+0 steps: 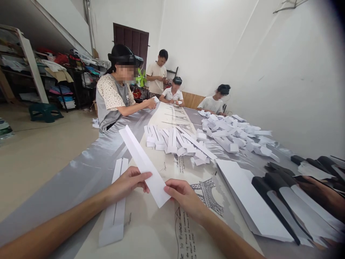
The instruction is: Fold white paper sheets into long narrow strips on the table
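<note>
A long white strip of folded paper slants across the middle of the head view, held between both hands. My left hand pinches its left edge around the middle, thumb on top. At its lower right end, my right hand grips the corner with the thumb on top and the fingers underneath. Beneath my left forearm lies another folded paper piece with a dark slit down its length. Ahead of my hands, a pile of folded white paper pieces rests on the printed table cover.
Large flat white sheets lie at the right beside black-and-white bundles. A heap of folded papers covers the table's right side. A co-worker stands at the left edge; several people are farther back. A green stool stands on the floor.
</note>
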Motion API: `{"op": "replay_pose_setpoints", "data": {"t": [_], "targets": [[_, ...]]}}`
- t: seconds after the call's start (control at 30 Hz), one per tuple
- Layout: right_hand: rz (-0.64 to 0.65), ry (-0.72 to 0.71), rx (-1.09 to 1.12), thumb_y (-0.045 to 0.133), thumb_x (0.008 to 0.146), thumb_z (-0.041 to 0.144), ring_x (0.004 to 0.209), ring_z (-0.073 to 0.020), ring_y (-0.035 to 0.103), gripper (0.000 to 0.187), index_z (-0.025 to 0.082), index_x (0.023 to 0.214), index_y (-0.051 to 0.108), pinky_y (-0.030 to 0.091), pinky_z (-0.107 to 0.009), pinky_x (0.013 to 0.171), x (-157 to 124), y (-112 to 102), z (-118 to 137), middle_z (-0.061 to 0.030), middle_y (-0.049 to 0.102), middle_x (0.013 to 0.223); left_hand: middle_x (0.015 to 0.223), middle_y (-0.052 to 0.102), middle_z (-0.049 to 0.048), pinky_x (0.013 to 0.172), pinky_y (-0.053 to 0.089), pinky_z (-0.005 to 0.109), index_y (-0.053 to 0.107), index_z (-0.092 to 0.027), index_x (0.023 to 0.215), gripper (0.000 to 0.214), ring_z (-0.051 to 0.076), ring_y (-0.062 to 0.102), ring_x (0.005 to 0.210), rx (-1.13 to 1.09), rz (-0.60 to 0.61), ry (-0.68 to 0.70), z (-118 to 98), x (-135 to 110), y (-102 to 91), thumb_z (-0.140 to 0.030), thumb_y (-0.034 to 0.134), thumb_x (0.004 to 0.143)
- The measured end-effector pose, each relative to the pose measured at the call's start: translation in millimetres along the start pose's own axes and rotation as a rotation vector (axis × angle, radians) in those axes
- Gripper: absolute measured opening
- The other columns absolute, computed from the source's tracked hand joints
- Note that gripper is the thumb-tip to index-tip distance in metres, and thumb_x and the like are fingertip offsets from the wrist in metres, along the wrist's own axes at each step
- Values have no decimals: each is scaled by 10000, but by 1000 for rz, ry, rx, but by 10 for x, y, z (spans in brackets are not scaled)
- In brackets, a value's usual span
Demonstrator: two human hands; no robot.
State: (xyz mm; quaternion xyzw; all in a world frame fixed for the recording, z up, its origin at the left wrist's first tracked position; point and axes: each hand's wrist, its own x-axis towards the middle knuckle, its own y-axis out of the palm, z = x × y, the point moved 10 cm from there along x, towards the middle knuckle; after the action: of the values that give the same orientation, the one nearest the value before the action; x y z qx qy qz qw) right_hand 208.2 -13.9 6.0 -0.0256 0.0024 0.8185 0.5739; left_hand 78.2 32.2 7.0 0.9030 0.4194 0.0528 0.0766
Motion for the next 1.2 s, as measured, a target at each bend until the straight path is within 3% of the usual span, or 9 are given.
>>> {"op": "replay_pose_setpoints", "data": {"t": [0.1, 0.3, 0.43, 0.6, 0.73, 0.83, 0.93, 1.03, 1.2], "targets": [[14, -3, -11, 678, 920, 467, 843, -176, 599, 262, 232, 947, 789, 451, -294, 760, -4, 4, -18, -21, 696, 900, 842, 738, 100, 650, 499, 270, 790, -129, 851, 340, 159, 603, 678, 54, -11, -7, -14, -4, 1, -439, 669, 917], [98, -62, -4, 673, 928, 444, 864, -194, 641, 250, 235, 995, 793, 482, -321, 765, -21, 119, 38, -38, 733, 928, 778, 742, 87, 633, 500, 272, 783, -141, 786, 346, 154, 604, 614, 186, -18, 27, -90, -45, 91, -445, 674, 908], [167, -76, 128, 744, 875, 392, 863, -209, 672, 170, 229, 855, 789, 517, -373, 790, -41, 220, 79, -51, 741, 940, 786, 734, 83, 617, 475, 266, 787, -147, 806, 323, 150, 576, 617, 197, -31, 3, -60, -82, 165, -448, 701, 882], [104, -74, 150, 813, 810, 323, 845, -193, 663, 135, 216, 742, 767, 492, -343, 742, -38, 169, 87, -43, 722, 914, 643, 632, 25, 573, 383, 249, 738, -170, 668, 390, 122, 472, 568, 155, -94, 3, -33, -88, 119, -483, 673, 891], [82, -46, 122, 828, 787, 333, 779, -169, 630, 157, 209, 725, 756, 469, -322, 697, -22, 135, 28, -21, 688, 849, 587, 596, 28, 621, 411, 275, 679, -183, 537, 456, 157, 511, 605, 71, -205, -16, -26, -82, -45, -484, 679, 879], [88, -42, 86, 829, 777, 380, 769, -176, 615, 198, 207, 725, 749, 461, -326, 677, -19, 129, -13, -27, 679, 853, 801, 724, 78, 769, 471, 302, 776, -179, 710, 334, 229, 625, 824, -54, -283, -12, -71, -73, -200, -465, 703, 864], [97, -41, 22, 817, 779, 430, 743, -178, 595, 237, 209, 731, 745, 457, -330, 657, -26, 134, -49, -36, 684, 851, 909, 751, 89, 853, 478, 294, 794, -172, 808, 276, 246, 636, 948, -139, -385, 27, -179, -65, -431, -442, 744, 835], [103, -39, -47, 795, 797, 447, 701, -167, 564, 259, 206, 722, 736, 431, -317, 618, -39, 141, -67, -32, 673, 814, 958, 757, 91, 847, 489, 274, 786, -160, 808, 264, 239, 646, 963, -156, -471, 51, -269, -60, -701, -424, 785, 800], [122, -28, -77, 770, 831, 420, 682, -149, 530, 246, 194, 744, 723, 384, -293, 594, -55, 147, -69, -21, 645, 799, 814, 735, 44, 694, 493, 237, 752, -157, 738, 270, 180, 644, 763, -197, -651, 115, -339, -125, -1171, -388, 879, 683]]}}
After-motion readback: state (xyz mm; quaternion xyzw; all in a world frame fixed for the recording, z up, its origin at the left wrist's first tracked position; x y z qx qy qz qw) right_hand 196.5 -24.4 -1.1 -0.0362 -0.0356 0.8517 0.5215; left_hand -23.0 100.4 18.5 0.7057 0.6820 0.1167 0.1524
